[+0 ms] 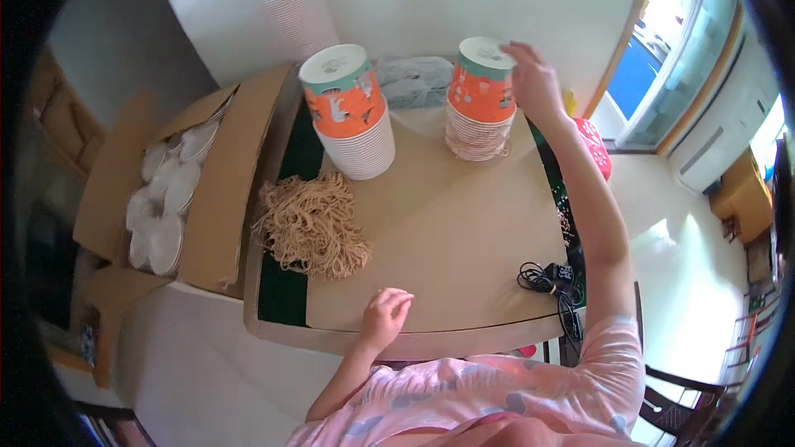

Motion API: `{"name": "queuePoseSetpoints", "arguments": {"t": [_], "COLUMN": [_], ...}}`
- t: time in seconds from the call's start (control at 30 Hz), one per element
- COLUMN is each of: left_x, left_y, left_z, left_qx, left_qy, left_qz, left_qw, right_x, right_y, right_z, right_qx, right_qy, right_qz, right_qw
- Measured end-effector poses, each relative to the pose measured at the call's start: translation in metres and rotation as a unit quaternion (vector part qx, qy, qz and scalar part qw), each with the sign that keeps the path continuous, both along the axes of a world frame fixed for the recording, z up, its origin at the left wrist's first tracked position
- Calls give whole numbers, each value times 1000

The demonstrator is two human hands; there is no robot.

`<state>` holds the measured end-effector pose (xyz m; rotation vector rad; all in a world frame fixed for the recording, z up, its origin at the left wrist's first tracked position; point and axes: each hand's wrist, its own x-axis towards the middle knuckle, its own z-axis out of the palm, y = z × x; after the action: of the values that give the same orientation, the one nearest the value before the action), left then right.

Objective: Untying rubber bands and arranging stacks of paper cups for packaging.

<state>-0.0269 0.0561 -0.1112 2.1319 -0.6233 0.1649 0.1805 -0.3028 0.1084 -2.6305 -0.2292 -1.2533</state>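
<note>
On the far right of the table stands a stack of upside-down orange and green paper buckets point(481, 95), with beige cord looped around its lower rims. My right hand point(534, 83) reaches to it, fingers stretched out at the upper right edge of the top bucket. A second upside-down stack of paper buckets point(346, 108), white rims below, stands further left. Nearer me lies a tangled heap of beige cord point(313, 223). My left hand point(386, 317) hovers over the table's front edge, fingers curled together, with nothing visible in them.
An open cardboard box point(224, 199) holding stacked white cups or lids point(170, 190) adjoins the table on the left. Black cables with an adapter point(551, 280) lie near the right edge. Clear plastic wrapping point(414, 81) and a tall white stack point(298, 21) are at the back.
</note>
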Motion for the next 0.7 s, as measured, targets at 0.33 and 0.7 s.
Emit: {"name": "queuePoseSetpoints", "arguments": {"t": [0.33, 0.7], "left_x": [-15, -20], "left_y": [-10, -12], "left_z": [-38, -45], "left_qx": [4, -3], "left_qy": [-79, -95], "left_qz": [53, 69], "left_qw": [995, 993], "right_x": [-297, -302], "right_y": [149, 167], "right_z": [63, 67], "right_qx": [62, 93], "right_qy": [-574, -554], "right_qz": [403, 533], "right_qw": [710, 633]}}
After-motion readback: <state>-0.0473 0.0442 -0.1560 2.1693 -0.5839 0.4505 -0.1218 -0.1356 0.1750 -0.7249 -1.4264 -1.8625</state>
